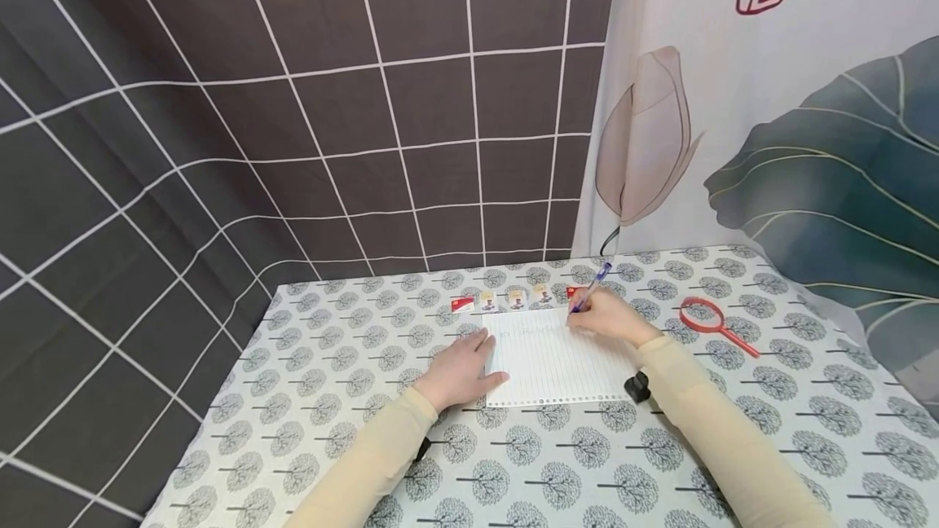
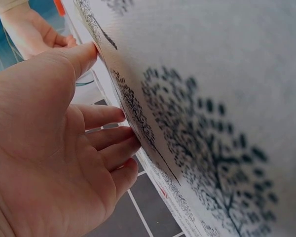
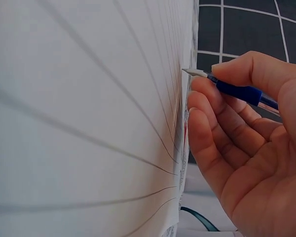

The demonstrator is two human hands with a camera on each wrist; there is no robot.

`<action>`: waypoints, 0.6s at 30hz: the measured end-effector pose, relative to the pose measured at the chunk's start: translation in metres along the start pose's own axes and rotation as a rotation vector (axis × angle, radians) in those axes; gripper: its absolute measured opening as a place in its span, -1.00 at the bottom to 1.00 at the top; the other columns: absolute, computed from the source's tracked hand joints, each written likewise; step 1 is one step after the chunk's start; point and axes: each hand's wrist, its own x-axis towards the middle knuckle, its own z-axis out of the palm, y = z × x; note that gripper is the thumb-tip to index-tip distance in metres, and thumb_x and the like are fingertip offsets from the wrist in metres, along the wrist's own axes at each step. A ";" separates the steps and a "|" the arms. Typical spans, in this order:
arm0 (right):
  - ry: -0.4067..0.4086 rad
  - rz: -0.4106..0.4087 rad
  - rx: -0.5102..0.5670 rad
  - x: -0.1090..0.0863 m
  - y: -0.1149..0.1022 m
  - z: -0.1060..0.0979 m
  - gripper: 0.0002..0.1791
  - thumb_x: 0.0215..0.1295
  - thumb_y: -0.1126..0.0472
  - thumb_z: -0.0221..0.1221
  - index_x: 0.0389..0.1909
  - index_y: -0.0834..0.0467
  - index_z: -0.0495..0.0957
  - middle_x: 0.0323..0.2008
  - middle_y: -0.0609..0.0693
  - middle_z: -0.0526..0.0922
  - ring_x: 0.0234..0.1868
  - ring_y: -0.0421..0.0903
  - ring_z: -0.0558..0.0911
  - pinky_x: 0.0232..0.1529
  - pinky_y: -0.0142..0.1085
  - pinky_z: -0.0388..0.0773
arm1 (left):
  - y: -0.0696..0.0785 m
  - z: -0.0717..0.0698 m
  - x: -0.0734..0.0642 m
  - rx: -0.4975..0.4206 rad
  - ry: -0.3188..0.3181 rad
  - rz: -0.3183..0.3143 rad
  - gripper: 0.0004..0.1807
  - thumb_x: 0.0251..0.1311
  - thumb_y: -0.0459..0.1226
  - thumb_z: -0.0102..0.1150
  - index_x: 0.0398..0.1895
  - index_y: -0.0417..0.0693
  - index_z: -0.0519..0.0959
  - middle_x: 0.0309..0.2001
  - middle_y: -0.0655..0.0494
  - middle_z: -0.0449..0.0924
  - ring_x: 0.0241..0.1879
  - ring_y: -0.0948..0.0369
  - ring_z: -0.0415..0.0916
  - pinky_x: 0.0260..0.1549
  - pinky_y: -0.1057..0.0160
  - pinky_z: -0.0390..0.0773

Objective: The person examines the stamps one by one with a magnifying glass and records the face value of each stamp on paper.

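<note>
A sheet of lined loose-leaf paper (image 1: 557,365) lies on the patterned tablecloth, its punched edge towards the person. Faint handwriting runs near its far edge. My right hand (image 1: 607,316) pinches a blue pen (image 1: 591,287) between thumb and fingers over the upper right of the sheet. In the right wrist view the pen's (image 3: 237,91) tip meets the paper (image 3: 89,128). At the sheet's left edge my left hand (image 1: 458,369) rests with fingers extended, the thumb on the paper. The left wrist view shows that hand (image 2: 64,143) with its fingertips against the surface.
Beyond the paper, several small cards stand in a row, among them a red and white card (image 1: 462,305) and a picture card (image 1: 517,300). A red magnifying glass (image 1: 704,316) lies to the right. A dark gridded curtain (image 1: 425,121) hangs behind the table.
</note>
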 end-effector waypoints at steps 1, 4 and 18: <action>-0.002 0.009 0.001 0.000 -0.001 0.000 -0.91 0.19 0.29 0.30 -0.33 0.17 0.58 -0.59 -0.07 0.53 -0.55 -0.13 0.47 -0.44 -0.33 0.50 | 0.000 0.000 0.000 -0.002 -0.001 0.000 -0.17 0.40 0.18 0.06 0.47 -0.27 0.30 0.50 -0.19 0.20 0.47 -0.06 0.19 0.44 0.02 0.24; -0.002 0.021 0.000 0.000 -0.002 0.000 -0.91 0.21 0.28 0.30 -0.31 0.17 0.59 -0.58 -0.06 0.54 -0.54 -0.12 0.48 -0.42 -0.31 0.50 | 0.000 0.001 0.000 -0.006 -0.002 -0.001 -0.17 0.40 0.17 0.06 0.47 -0.27 0.29 0.51 -0.19 0.19 0.47 -0.06 0.19 0.44 0.02 0.24; 0.038 0.044 -0.036 0.001 0.000 -0.002 -0.90 0.19 0.26 0.30 -0.31 0.20 0.60 -0.56 -0.05 0.56 -0.53 -0.12 0.47 -0.48 -0.33 0.47 | 0.001 -0.003 0.000 0.005 -0.001 0.005 -0.17 0.41 0.17 0.05 0.47 -0.29 0.30 0.50 -0.20 0.20 0.46 -0.07 0.20 0.44 0.02 0.25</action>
